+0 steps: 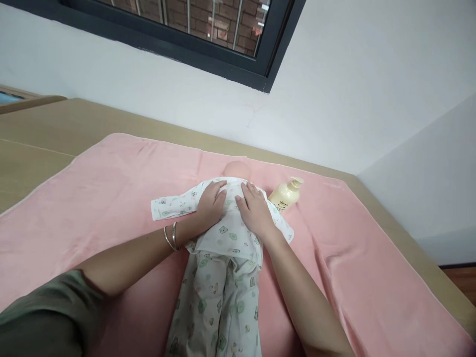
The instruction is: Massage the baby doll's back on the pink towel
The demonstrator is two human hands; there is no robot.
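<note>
A baby doll lies on a pink blanket (130, 173), its bald head (237, 170) toward the wall. It is dressed in a white long-sleeved top (230, 238) and matching pants (211, 297), both printed with small green figures. My left hand (211, 203) rests flat on the left side of the top's chest, fingers stretched out. On the right side of the chest lies my right hand (255, 208), also flat with fingers extended. The doll's own hands and feet do not show. One sleeve (173, 206) stretches out to the left.
A pale yellow pump bottle (286, 193) is on the blanket just right of the doll's shoulder. The blanket covers a wooden surface (111, 119) set against a white wall (334, 99). Above is a dark-framed window (223, 54) with bars outside.
</note>
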